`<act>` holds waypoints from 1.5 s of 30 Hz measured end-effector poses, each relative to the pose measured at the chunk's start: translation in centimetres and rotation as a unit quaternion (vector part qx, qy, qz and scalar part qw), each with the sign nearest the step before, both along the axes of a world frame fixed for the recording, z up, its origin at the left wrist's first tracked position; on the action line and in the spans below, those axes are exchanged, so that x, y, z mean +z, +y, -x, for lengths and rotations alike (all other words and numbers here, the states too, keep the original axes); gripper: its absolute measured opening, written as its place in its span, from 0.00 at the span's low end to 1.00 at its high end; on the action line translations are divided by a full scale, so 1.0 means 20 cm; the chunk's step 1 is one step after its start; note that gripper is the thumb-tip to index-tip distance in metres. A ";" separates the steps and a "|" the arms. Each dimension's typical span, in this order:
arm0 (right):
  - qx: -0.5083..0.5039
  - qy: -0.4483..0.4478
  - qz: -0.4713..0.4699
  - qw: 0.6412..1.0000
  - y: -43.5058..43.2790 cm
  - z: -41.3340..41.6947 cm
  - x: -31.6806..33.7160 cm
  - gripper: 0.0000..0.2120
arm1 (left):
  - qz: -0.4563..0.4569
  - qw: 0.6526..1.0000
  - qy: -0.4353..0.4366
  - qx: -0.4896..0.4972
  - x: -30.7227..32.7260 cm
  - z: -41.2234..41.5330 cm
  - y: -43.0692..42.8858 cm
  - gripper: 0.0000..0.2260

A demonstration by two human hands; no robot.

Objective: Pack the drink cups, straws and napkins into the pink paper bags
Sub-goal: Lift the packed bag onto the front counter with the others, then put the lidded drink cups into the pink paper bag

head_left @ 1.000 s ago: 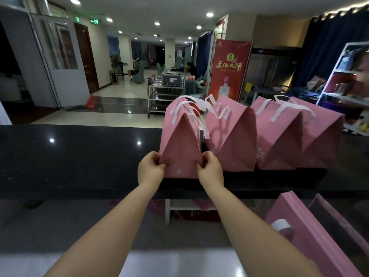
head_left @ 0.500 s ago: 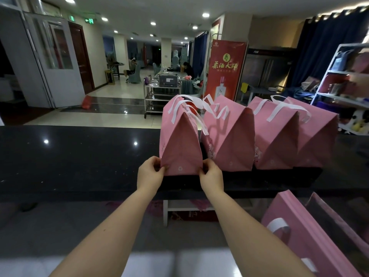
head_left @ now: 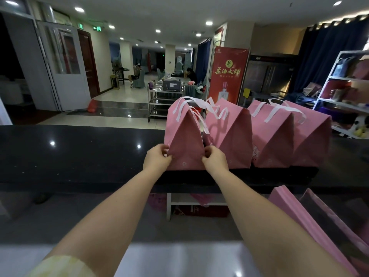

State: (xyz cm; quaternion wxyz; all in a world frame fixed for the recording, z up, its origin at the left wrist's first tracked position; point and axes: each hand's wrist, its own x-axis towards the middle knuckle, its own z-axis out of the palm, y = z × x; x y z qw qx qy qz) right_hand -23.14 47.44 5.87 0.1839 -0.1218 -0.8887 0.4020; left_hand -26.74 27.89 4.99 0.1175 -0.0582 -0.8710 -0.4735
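From my remote seat I see both arms stretched forward over the dark, glossy desk. The left grip is clamped on the lower left edge of the nearest pink bag, with fingers curled round the fold. The right grip is pinched the same way on the bag's lower right edge. The bag stands upright on the far part of the desk. Its side gusset faces me and its top is drawn together into a wedge, with white ribbon handles flopping over the peak.

It is the leftmost of four pink bags in a row. The second bag stands just to its right and touches it or nearly so. The third bag and fourth bag follow further right, packed close together. All of them are closed at the top in the same wedge shape, so I cannot tell what any of them holds.

At the near right, below the desk edge, a stack of flat pink bags leans at an angle. Beyond the desk a red banner stands behind the row, and a steel trolley is to the left of it. A white shelf unit with assorted goods stands at the far right.
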 end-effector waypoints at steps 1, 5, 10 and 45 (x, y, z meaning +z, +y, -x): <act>0.003 0.014 0.000 1.000 -0.01 0.01 0.04 0.14 | -0.007 1.000 0.012 0.001 0.05 0.01 0.02 0.13; -0.014 0.019 -0.026 0.999 -0.03 0.06 0.11 0.09 | 0.023 0.999 0.018 0.018 0.15 0.04 0.09 0.10; -0.046 0.014 -0.042 0.998 -0.02 0.08 0.07 0.07 | 0.035 0.998 0.018 0.043 0.11 0.05 0.08 0.11; -0.070 0.014 -0.333 0.940 1.06 -1.00 0.50 0.08 | 0.262 0.886 0.321 -0.206 0.45 -0.53 1.11 0.12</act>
